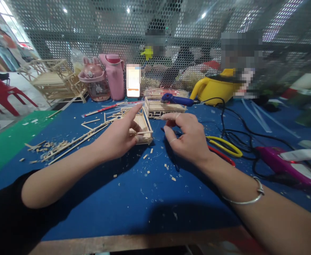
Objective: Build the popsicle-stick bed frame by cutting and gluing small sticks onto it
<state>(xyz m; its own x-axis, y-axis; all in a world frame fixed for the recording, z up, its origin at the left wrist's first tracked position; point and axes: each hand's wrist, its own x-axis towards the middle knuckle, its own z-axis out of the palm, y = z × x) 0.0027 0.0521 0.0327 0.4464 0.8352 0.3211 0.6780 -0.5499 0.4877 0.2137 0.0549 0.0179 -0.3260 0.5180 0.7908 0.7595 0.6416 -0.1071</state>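
Observation:
My left hand (118, 136) is closed at the near left corner of a small model chair or bed frame made of thin wooden sticks (142, 124). Its index finger points forward over the model, while the thumb and other fingers grip the frame. Just right of the model hovers my right hand (188, 136), its thumb and index finger apart. Something dark shows under the right fingers, too hidden to name. A second stick model (166, 108) stands behind, with a blue glue gun (179, 100) lying across its top.
Loose sticks (75, 143) and offcuts lie left on the blue mat (134, 205). Yellow-and-red-handled pliers (225, 146), a black cord (240, 117) and a purple device (285, 164) are right. Behind stand a larger stick model (51, 79), pink bottle (115, 78), phone (133, 80) and yellow pitcher (213, 90).

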